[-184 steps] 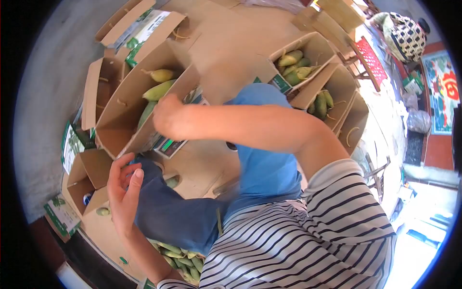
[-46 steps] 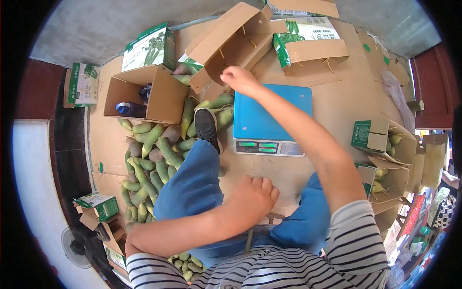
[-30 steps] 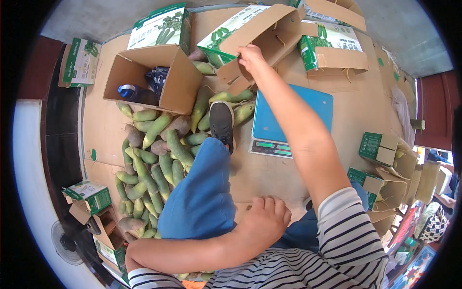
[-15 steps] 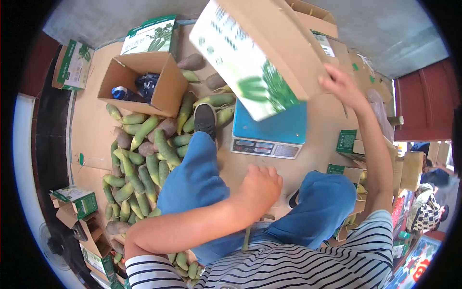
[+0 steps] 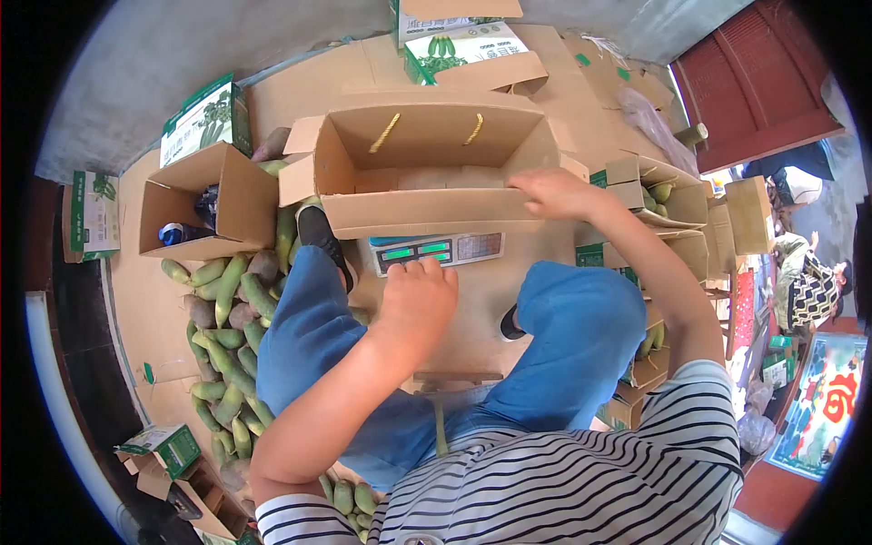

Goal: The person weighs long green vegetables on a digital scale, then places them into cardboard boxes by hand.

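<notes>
An open cardboard box (image 5: pixel 436 213) with two yellow rope handles rests upright on the digital scale (image 5: pixel 481 249), hiding most of its blue platform. Its flaps are spread, and its inside shows bare cardboard. My right hand (image 5: pixel 559 193) grips the box's near edge at the right, thumb and fingers closed on the cardboard. In front of the scale's lit green displays is my left hand (image 5: pixel 420 295), its fingers curled in and nothing visible in them; the fingertips are partly hidden.
Many green radishes (image 5: pixel 232 359) lie heaped on the floor to my left. Behind them stands a carton (image 5: pixel 204 195) with dark items inside. Radish-filled boxes (image 5: pixel 668 204) line my right side, and printed cartons (image 5: pixel 477 54) stand by the back wall. Other people are at far right.
The box, tilted in the air before, is now down level on the scale with its opening up. The scale's displays are lit green. My left hand has moved left and closer to the displays.
</notes>
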A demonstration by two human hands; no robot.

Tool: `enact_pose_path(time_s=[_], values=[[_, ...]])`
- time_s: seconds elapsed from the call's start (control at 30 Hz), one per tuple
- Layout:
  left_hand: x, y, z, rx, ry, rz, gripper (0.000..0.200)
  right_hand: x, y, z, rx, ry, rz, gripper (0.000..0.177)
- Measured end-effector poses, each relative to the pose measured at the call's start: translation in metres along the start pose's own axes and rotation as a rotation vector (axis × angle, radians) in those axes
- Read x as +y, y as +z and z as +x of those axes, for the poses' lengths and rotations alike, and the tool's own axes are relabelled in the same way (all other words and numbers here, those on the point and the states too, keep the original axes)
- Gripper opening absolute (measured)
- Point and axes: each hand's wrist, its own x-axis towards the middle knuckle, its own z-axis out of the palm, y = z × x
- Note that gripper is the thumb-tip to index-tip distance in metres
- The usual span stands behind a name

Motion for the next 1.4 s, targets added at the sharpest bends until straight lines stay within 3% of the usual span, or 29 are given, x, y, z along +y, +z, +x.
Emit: enact_pose_path(time_s=[0.3,0.37,0.63,0.77,0.87,0.97,1.03,1.1,1.2,1.4], values=[[0.008,0.014,0.015,-0.113,-0.102,-0.149,0.026,-0.011,0.014,0.035,0.125,-0.109,0.004,0.03],[0.007,0.01,0.017,-0.134,-0.114,-0.17,0.027,-0.003,0.002,0.037,0.024,-0.063,0.038,0.031],[0.007,0.003,0.017,-0.222,-0.114,-0.164,0.031,-0.004,0.01,0.037,0.054,-0.092,0.095,0.031],[0.011,0.008,0.018,-0.107,-0.167,-0.146,0.028,-0.023,-0.005,0.029,-0.013,-0.004,0.035,0.036],[0.007,0.011,0.018,-0.047,-0.225,-0.139,0.025,-0.055,-0.036,0.014,0.276,-0.078,-0.218,0.037],[0.006,0.009,0.017,-0.071,-0.212,-0.138,0.024,-0.139,-0.108,-0.022,0.576,0.062,-0.078,0.038],[0.008,0.012,0.018,-0.084,-0.208,-0.117,0.024,-0.174,-0.142,-0.056,0.892,-0.21,-0.092,0.036],[0.013,0.011,0.022,-0.069,-0.2,-0.117,0.022,-0.202,-0.165,-0.092,1.079,-0.397,-0.11,0.035],[0.011,0.013,0.023,-0.028,-0.181,-0.143,0.02,-0.219,-0.181,-0.126,1.199,-0.553,-0.142,0.034],[0.014,0.017,0.023,-0.027,-0.187,-0.288,0.018,-0.208,-0.177,-0.158,1.293,-0.566,-0.088,0.033]])
